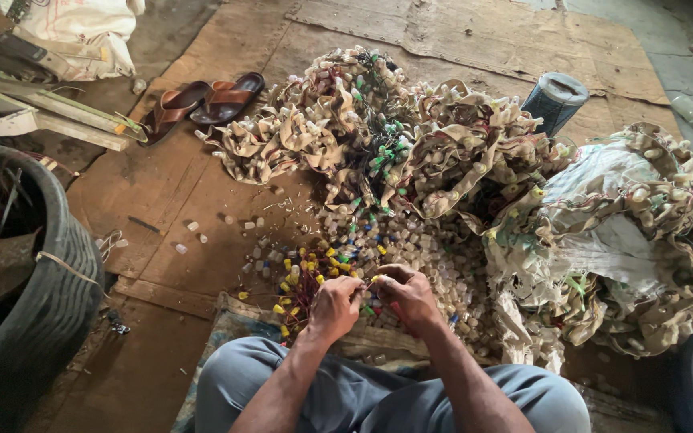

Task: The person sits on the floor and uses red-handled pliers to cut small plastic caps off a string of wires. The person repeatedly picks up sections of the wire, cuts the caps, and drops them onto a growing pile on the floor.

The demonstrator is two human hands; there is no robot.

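Observation:
I sit on the floor in grey trousers with both hands meeting over a heap of small plastic capsules. My left hand and my right hand pinch the same small yellow-tipped wired piece between their fingertips. Just left of my hands lies a bunch of thin red wires with yellow caps. Beyond the heap, a big tangle of beige strips studded with white and green capsules spreads across the cardboard.
A black rubber tub stands at my left. Brown sandals lie at the back left beside wooden slats. A dark mesh cylinder stands behind the tangle. White sacking with more strips fills the right.

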